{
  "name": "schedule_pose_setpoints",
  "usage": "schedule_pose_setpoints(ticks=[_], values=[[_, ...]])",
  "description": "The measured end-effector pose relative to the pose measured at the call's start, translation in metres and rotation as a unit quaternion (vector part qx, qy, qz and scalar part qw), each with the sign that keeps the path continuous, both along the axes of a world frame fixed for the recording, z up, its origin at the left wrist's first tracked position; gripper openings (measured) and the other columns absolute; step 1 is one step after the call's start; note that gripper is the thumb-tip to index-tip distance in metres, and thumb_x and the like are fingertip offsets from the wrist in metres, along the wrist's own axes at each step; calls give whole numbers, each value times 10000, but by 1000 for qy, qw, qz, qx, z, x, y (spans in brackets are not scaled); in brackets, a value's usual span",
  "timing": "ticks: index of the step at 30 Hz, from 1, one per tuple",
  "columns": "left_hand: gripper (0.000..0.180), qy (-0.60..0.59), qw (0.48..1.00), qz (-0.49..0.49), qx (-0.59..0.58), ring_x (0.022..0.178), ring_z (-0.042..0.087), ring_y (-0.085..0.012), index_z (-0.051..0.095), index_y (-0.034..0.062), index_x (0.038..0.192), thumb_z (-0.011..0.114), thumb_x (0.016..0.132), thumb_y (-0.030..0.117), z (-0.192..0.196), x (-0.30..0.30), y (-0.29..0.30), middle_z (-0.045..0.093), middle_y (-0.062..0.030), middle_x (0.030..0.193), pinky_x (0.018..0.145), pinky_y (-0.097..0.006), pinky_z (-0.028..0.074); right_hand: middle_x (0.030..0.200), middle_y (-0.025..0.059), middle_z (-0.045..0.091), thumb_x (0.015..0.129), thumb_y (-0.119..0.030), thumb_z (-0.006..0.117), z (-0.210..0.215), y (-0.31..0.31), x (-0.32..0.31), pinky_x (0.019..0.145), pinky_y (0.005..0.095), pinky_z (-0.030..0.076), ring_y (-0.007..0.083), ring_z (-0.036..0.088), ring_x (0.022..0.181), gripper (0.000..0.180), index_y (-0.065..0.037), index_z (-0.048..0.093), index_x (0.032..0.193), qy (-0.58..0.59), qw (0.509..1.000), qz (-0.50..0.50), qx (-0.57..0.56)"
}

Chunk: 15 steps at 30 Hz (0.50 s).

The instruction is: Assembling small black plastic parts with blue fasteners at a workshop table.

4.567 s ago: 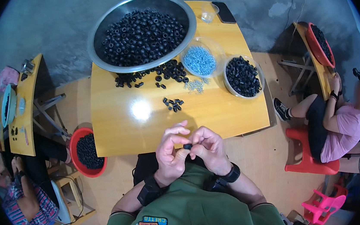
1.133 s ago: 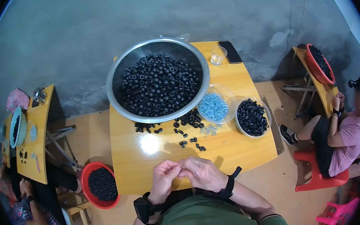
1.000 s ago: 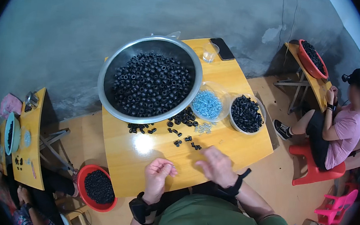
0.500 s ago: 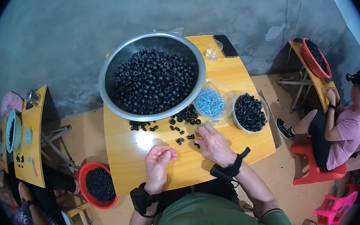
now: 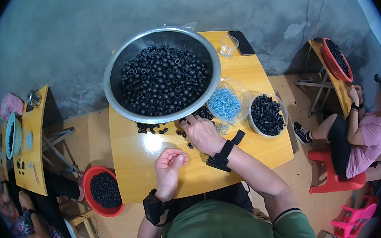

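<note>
My left hand (image 5: 169, 169) is closed in a pinch above the table's near part; what sits between its fingertips is too small to make out. Just below the steel bowl's rim, my right hand (image 5: 203, 135) reaches down with bent fingers drawn together at the loose black rings (image 5: 204, 113). Its fingertips partly cover those pieces, so anything gripped there is hidden. Small black plugs (image 5: 149, 128) lie scattered along the bowl's near side. The large steel bowl (image 5: 110, 94) is filled with round black hollow pieces (image 5: 164, 80).
Right of the bowl are a clear tub of small blue pieces (image 5: 225, 103) and a tub of black parts (image 5: 268, 115). A clear cup (image 5: 228, 46) and a phone (image 5: 242, 43) lie farther back. A red basin (image 5: 120, 209) stands on the floor. Other people sit at side tables.
My right hand has moved away to the upper left, from the open table to the rings by the bowl. My left hand keeps its pinch in nearly the same place.
</note>
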<state>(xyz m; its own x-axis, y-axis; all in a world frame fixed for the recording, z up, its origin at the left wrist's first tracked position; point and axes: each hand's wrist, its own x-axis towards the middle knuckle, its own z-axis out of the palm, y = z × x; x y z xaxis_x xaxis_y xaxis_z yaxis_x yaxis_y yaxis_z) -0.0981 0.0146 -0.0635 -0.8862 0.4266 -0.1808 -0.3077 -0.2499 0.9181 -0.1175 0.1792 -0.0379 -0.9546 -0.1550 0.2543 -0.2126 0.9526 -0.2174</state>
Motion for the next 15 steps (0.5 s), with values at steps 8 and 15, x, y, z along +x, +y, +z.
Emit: schedule_pose_setpoints(ticks=[8,15], values=[[123,26,998,-42,-41,743,572,-93,531,8,961,538,840,-8,-5,-3,9,594,-53,836,651,-221,474,977,133,539,681,-77,545,3,-4,-3,675,336,502,258,579,811,252,-12,580,922,51,997,61,15],[193,39,998,-40,-33,819,566,-100,505,2,1044,521,851,0,-7,0,10,587,-66,908,723,-241,486,897,158,550,663,-44,544,-1,-2,-4,691,352,496,276,572,825,238,16,562,892,9,1000,9,-15]])
